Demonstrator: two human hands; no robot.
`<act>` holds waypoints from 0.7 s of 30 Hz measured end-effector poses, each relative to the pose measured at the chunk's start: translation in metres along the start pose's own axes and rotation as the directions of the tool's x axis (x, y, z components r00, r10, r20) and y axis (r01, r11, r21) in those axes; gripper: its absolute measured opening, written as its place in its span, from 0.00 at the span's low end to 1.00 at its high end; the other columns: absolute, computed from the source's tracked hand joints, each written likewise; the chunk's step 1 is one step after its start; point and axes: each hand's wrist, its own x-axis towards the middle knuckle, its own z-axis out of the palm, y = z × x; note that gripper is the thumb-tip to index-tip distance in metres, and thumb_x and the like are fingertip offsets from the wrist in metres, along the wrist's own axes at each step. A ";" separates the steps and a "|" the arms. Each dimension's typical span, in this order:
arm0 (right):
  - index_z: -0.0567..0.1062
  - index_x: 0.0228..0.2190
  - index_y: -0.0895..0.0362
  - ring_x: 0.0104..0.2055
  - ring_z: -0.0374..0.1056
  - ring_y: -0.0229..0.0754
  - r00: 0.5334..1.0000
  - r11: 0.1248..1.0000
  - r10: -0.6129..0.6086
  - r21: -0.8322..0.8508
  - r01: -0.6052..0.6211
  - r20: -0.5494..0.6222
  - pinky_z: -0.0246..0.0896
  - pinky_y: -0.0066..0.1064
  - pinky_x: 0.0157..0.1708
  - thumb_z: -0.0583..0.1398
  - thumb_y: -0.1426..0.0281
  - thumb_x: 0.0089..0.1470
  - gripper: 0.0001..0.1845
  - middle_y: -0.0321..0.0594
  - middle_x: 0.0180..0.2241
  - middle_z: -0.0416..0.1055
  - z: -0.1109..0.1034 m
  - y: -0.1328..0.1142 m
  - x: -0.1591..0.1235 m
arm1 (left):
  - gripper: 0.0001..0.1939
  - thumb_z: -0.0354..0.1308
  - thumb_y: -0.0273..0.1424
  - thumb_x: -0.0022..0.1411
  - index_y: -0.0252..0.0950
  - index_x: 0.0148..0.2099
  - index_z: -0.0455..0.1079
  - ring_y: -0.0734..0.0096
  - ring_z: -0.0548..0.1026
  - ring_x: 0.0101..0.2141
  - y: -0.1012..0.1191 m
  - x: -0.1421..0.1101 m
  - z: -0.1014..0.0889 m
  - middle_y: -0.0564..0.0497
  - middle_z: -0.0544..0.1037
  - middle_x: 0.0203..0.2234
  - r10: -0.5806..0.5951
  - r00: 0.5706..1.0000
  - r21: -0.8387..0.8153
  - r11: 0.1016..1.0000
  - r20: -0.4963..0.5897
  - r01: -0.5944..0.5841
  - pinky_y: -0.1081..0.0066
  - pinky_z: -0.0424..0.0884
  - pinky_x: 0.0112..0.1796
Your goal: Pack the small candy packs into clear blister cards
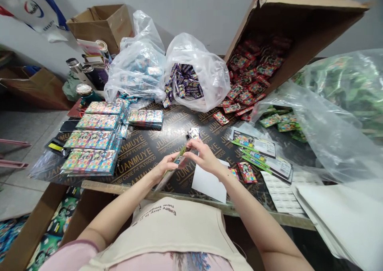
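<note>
a cream apron (176,231) at the near edge reads, upside down, "every day" and "new beginning". above it, the left hand (165,168) and right hand (204,154) pinch a narrow green-edged strip (179,158), the fingers (191,145) clamped on it, with a small printed packet (194,133) at its far end. a loose grip could drop the packet, and the thin strip might bend. a white sheet (208,183) lies just right, on a black table (176,123) printed "f-f plywood". packet stacks (89,161) sit left; a bag of purple packets (206,79) and a tipped cardboard box (299,28) sit far. nearby loose plastic (326,123) could snag a sleeve-side reach.
</note>
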 end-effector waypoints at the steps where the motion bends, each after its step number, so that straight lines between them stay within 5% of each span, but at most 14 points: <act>1: 0.73 0.33 0.54 0.31 0.65 0.40 0.999 1.000 0.007 0.020 -0.007 0.034 0.59 0.32 0.37 0.62 0.60 0.53 0.10 0.36 0.29 0.71 -0.002 -0.001 0.001 | 0.28 0.66 0.38 0.42 0.35 0.48 0.73 0.59 0.74 0.40 0.004 0.000 0.000 0.46 0.78 0.38 0.015 1.000 0.036 0.999 -0.015 -0.015 0.64 0.66 0.45; 6: 0.72 0.48 0.52 0.27 0.66 0.39 0.987 0.999 0.037 0.027 -0.042 0.158 0.60 0.31 0.33 0.68 0.62 0.44 0.27 0.33 0.29 0.73 -0.012 0.000 0.006 | 0.22 0.65 0.36 0.46 0.34 0.44 0.75 0.65 0.74 0.34 0.017 0.005 0.003 0.48 0.79 0.34 0.032 0.998 0.162 0.986 -0.048 -0.024 0.69 0.65 0.40; 11: 0.75 0.46 0.51 0.43 0.69 0.47 0.999 0.999 0.038 0.003 -0.038 -0.035 0.57 0.41 0.49 0.69 0.64 0.42 0.26 0.39 0.42 0.76 -0.007 0.003 0.009 | 0.19 0.62 0.38 0.50 0.33 0.43 0.75 0.60 0.75 0.39 0.017 0.011 0.000 0.47 0.80 0.37 0.077 0.993 0.207 0.977 -0.084 -0.058 0.66 0.65 0.44; 16: 0.77 0.41 0.51 0.42 0.70 0.47 0.989 0.993 0.105 0.061 -0.099 -0.102 0.59 0.43 0.49 0.66 0.62 0.48 0.16 0.39 0.38 0.76 0.001 0.004 0.009 | 0.18 0.61 0.37 0.51 0.31 0.41 0.75 0.61 0.76 0.37 0.013 0.009 -0.005 0.46 0.80 0.34 0.024 0.992 0.189 0.982 -0.122 0.000 0.66 0.67 0.42; 19: 0.74 0.47 0.51 0.50 0.66 0.49 0.930 0.981 0.168 0.151 -0.124 -0.326 0.59 0.43 0.51 0.68 0.59 0.42 0.28 0.43 0.47 0.72 0.005 0.007 0.009 | 0.20 0.62 0.39 0.49 0.29 0.41 0.74 0.58 0.77 0.35 0.016 0.007 -0.005 0.44 0.80 0.32 0.024 0.979 0.101 0.995 -0.203 -0.003 0.64 0.69 0.40; 21: 0.72 0.48 0.53 0.49 0.67 0.49 0.881 0.925 0.310 0.329 -0.192 -0.358 0.62 0.42 0.49 0.69 0.56 0.39 0.33 0.45 0.49 0.71 0.010 0.010 0.010 | 0.21 0.61 0.40 0.48 0.29 0.40 0.74 0.58 0.77 0.34 0.020 0.007 -0.005 0.43 0.80 0.31 0.022 0.975 0.089 0.996 -0.221 -0.003 0.63 0.70 0.39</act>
